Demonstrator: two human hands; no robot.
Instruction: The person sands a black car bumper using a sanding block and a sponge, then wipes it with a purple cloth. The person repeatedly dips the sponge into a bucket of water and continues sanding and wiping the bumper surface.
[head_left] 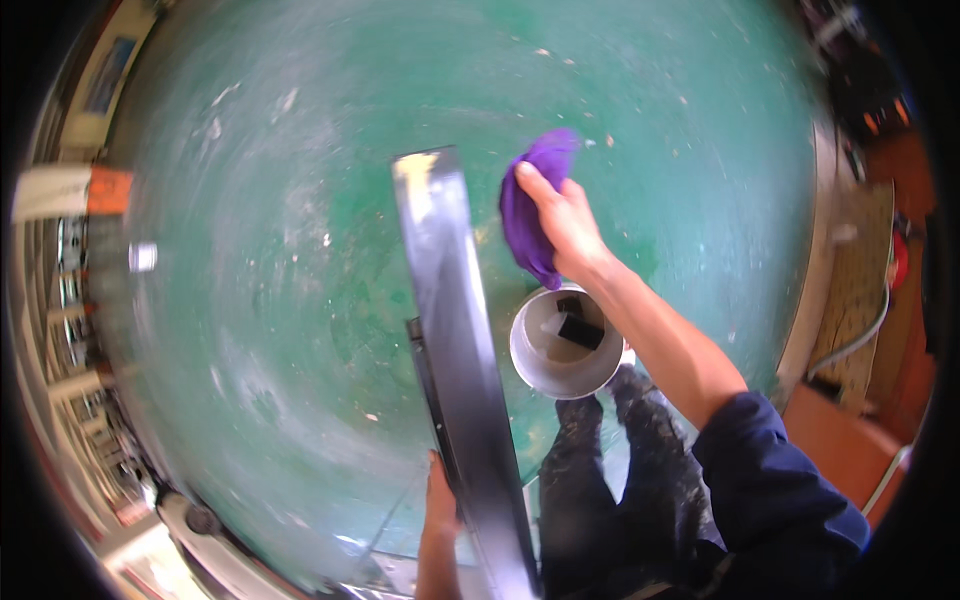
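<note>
My right hand [566, 222] grips a purple cloth [530, 205] and holds it against the right side of a tall grey panel [455, 330] seen edge-on, near its top. My left hand [440, 497] grips the lower left edge of the same panel, steadying it. A white bucket [528, 357] stands on the floor just under my right forearm, with murky liquid and a dark block-shaped thing [578, 328] in it. My dark trouser legs show below the bucket.
The floor [300, 250] is green, worn and scuffed with pale marks. Shelving runs along the left rim. A mat, a hose and red items lie by the wall at the right edge.
</note>
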